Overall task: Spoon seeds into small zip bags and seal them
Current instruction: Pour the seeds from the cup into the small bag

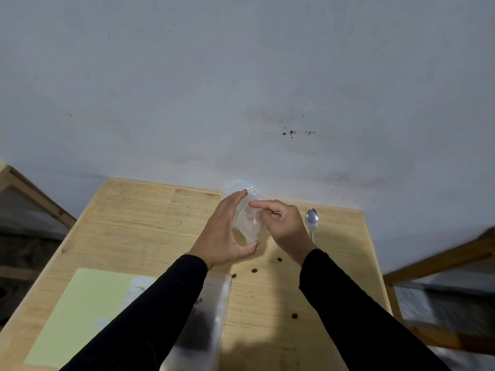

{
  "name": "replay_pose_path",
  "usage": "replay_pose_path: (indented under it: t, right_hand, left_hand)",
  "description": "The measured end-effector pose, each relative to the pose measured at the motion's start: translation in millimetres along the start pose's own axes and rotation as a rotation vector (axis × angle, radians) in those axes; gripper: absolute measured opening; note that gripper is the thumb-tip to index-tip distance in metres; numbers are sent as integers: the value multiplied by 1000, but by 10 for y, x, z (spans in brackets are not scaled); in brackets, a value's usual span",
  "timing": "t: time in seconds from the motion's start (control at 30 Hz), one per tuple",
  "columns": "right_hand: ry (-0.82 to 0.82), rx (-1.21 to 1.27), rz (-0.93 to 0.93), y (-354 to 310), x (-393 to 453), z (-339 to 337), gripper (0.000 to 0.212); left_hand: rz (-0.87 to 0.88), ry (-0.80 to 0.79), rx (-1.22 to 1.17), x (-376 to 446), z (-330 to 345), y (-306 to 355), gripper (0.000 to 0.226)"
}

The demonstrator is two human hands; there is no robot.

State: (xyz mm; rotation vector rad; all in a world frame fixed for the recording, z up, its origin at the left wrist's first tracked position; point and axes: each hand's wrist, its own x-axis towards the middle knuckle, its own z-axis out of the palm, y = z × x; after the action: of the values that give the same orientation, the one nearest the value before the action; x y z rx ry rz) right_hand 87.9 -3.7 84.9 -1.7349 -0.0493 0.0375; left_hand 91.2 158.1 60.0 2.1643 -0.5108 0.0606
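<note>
Clear, crinkled plastic is sitting between both hands: a small zip bag [246, 220], thin and see-through, with no contents discernible in it. The left hand [223, 234] is cupping the bag from its side, fingers extended along the plastic and thumb pressing the lower corner. The right hand [281, 223] is pinching the bag's upper part, index finger extended toward the left fingertips and the other fingers curled. The bag is being held just above the far middle of the wooden table [160, 215], close to the grey wall [241, 76]. A metal spoon [312, 222] is lying on the table just beside the right hand, bowl pointing to the wall. Several dark seeds [254, 270] are lying scattered on the wood nearer the person. A larger clear bag [211, 317] holding dark material is lying under the left sleeve, beside a pale green sheet [88, 303]. Both sleeves are black
</note>
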Motion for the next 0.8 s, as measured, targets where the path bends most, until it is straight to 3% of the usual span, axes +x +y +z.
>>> replay_pose_path:
  t: [0.1, 0.13, 0.23, 0.4, 0.67, 0.8]
  right_hand:
    - [51, 160, 90, 86, -13, -150, 20]
    - [147, 100, 128, 187, -7, -218, 18]
    - [433, -436, 318, 642, -16, -478, 20]
    - [398, -688, 498, 1183, -215, -665, 22]
    - [512, -540, 671, 1186, -146, -562, 22]
    - [514, -472, 569, 1080, -147, -458, 14]
  left_hand:
    - [-48, 82, -9, 1, 51, -20, 96]
    - [-79, 114, -27, -3, 61, -14, 96]
    - [-143, 198, -58, -4, 99, -3, 95]
    - [-198, 341, -63, 9, 78, 68, 97]
    - [-249, 435, 32, 29, -267, -27, 97]
    - [-263, 391, 84, 13, -348, -172, 97]
